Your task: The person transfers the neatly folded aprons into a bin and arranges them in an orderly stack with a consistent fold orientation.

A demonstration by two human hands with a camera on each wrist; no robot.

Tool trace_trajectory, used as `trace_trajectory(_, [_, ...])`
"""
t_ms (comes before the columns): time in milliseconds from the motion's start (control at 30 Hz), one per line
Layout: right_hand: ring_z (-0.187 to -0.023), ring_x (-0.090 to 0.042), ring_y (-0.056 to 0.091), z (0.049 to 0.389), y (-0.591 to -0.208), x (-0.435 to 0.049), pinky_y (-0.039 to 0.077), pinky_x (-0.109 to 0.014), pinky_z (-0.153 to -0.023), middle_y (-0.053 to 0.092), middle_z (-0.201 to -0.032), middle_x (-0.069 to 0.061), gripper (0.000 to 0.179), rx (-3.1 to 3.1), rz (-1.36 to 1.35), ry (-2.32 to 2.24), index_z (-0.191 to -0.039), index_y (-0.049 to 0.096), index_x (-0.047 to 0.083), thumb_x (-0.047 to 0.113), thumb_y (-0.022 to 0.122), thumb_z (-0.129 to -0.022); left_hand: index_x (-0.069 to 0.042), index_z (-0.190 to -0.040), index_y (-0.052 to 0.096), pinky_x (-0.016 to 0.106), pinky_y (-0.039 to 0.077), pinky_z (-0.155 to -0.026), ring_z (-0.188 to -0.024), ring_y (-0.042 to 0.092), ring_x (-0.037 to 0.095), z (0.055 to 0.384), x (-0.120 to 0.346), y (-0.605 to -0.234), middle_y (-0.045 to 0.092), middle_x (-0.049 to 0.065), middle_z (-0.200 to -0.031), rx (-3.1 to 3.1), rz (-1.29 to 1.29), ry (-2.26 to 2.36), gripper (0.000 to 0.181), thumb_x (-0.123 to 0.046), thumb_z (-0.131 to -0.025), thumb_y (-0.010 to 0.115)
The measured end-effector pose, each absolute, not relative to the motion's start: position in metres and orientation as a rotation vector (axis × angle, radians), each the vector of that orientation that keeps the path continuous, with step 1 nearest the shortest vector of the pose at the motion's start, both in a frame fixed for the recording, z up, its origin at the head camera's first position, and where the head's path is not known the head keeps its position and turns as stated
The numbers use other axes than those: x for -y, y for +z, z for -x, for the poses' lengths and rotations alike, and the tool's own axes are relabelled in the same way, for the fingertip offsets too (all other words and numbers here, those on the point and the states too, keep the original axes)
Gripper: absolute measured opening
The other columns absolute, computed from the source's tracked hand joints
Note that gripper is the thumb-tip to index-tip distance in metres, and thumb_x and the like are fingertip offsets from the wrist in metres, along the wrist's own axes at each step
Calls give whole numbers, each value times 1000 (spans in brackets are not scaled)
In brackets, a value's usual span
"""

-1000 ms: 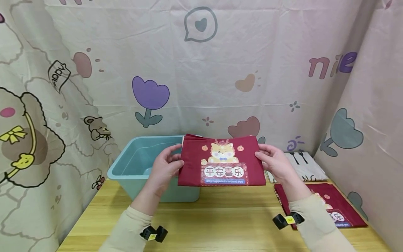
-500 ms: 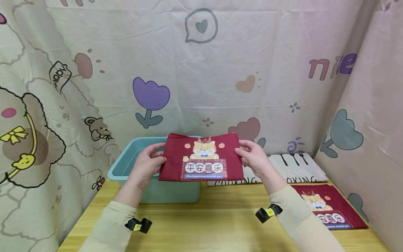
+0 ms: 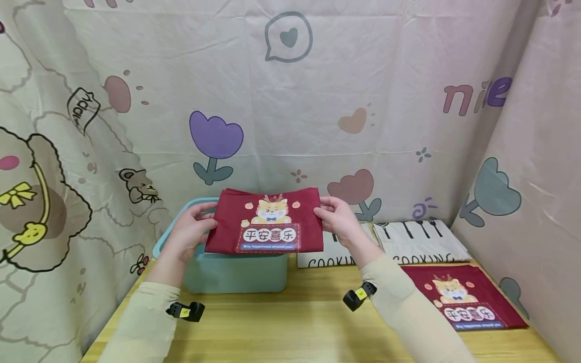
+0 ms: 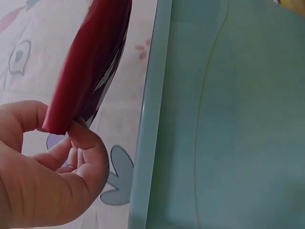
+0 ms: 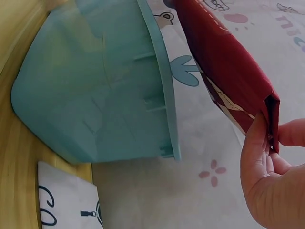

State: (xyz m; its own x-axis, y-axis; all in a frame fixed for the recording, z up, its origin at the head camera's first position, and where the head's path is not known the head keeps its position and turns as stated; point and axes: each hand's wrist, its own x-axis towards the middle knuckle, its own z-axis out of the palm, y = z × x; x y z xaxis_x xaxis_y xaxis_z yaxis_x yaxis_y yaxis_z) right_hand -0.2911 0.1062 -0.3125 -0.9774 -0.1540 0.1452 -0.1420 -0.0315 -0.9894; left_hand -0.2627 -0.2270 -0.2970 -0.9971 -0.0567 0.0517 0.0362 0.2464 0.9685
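A folded red cloth (image 3: 268, 237) with a cartoon animal print and Chinese lettering hangs level between my hands. My left hand (image 3: 187, 232) pinches its left end; in the left wrist view thumb and forefinger close on the fold. At the other end, my right hand (image 3: 341, 222) pinches the edge between thumb and fingers, which the right wrist view shows too. Below and behind the cloth stands a teal plastic tub (image 3: 236, 276). From the wrists, the cloth (image 5: 233, 67) is above the tub rim (image 4: 148, 119), apart from it. The tub's inside is mostly hidden in the head view.
Another folded red cloth (image 3: 458, 312) with the same print lies at the right of the wooden table (image 3: 281, 327). Behind it are two folded white cloths, one at the right (image 3: 417, 247) and one partly behind my right hand (image 3: 329, 254). A printed curtain (image 3: 290, 91) surrounds the table.
Both hands have carried the red cloth to the left and slightly up, from beside the tub to above it. The white cloths and the other red cloth are more exposed now.
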Motion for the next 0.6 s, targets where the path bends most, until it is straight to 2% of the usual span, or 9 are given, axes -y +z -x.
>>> trace_trajectory(167, [-81,-16,66,296,-313,-92,58,-35,-76,63,-110,-21,36,-2168,313,-2226,-133,50,-11,-1,53,-99,2,-149,37,28,57,-70,-90,56,15,268,237,-297,49,18,-120,2429,-25,-1850,56,-2,-95,51])
trace_trajectory(400, [-83,-18,66,304,-315,-74,58,-37,-78,64,-109,-23,33,-2165,303,-2221,-130,53,-11,-1,52,-99,3,-148,38,26,55,-71,-101,53,23,273,250,-299,47,25,-131,2479,-71,-1738,54,-3,-96,51])
trace_trajectory(600, [-86,-21,66,311,-316,-61,58,-40,-80,65,-109,-23,32,-2167,289,-2204,-130,54,-10,-1,53,-99,6,-147,39,25,55,-69,-101,54,25,278,259,-299,46,29,-133,2513,-93,-1650,53,-4,-96,50])
